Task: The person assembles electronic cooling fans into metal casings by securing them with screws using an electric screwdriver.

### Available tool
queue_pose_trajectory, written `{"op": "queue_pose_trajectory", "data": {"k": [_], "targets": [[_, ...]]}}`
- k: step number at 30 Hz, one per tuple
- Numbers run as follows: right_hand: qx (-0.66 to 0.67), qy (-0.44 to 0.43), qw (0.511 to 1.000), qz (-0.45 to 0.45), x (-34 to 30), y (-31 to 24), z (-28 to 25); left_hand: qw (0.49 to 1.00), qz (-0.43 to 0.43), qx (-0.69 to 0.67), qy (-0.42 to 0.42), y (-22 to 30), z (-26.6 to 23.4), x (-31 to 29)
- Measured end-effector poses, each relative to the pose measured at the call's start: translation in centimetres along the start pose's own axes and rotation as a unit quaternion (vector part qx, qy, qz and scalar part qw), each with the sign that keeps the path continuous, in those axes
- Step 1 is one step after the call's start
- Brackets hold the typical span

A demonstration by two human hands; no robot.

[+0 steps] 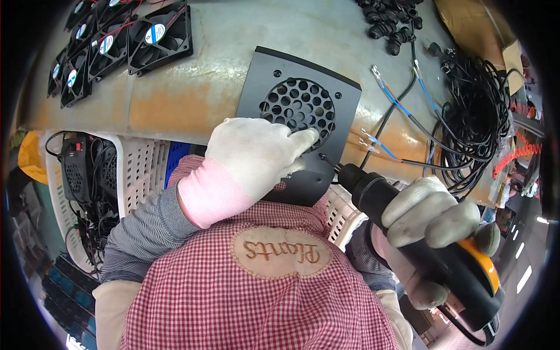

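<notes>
A black metal panel (326, 76) with a round grille of holes rests tilted over the table's near edge, its lower part against my apron. A hub shape shows behind the holes. My left hand (251, 151), in a white glove with a pink cuff, holds the panel at its left side; the index finger presses by the grille, and the remaining fingers are partly hidden. My gloved right hand (434, 219) wraps round a black and orange electric screwdriver (373, 189). Its bit points at a screw hole (322, 156) beside the grille's lower right; whether they touch I cannot tell.
Several black fans (160, 38) lie at the back left of the worn metal table (216, 35). Coiled black cables (472, 128) with blue leads and a pile of black connectors (391, 26) lie right. A white basket (143, 169) holds black units.
</notes>
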State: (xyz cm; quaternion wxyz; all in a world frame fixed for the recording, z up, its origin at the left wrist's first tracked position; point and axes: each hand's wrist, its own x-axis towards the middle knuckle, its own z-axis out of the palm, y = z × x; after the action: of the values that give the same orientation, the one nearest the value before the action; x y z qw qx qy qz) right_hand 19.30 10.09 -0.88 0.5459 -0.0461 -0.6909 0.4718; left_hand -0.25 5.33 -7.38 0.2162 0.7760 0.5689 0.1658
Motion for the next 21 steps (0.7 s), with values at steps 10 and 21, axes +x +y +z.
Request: {"op": "queue_pose_trajectory", "data": {"k": [10,21], "targets": [[0.038,-0.107,0.993,0.038,1.7,1.9,-1.1,0.999,0.012,0.015,0.041,-0.1,0.5,-0.3],[0.085,0.083,0.993,-0.003,3.6,-1.3,-0.2,0.868,-0.092,-0.487,0.030,-2.7,-2.9,-1.4]]}}
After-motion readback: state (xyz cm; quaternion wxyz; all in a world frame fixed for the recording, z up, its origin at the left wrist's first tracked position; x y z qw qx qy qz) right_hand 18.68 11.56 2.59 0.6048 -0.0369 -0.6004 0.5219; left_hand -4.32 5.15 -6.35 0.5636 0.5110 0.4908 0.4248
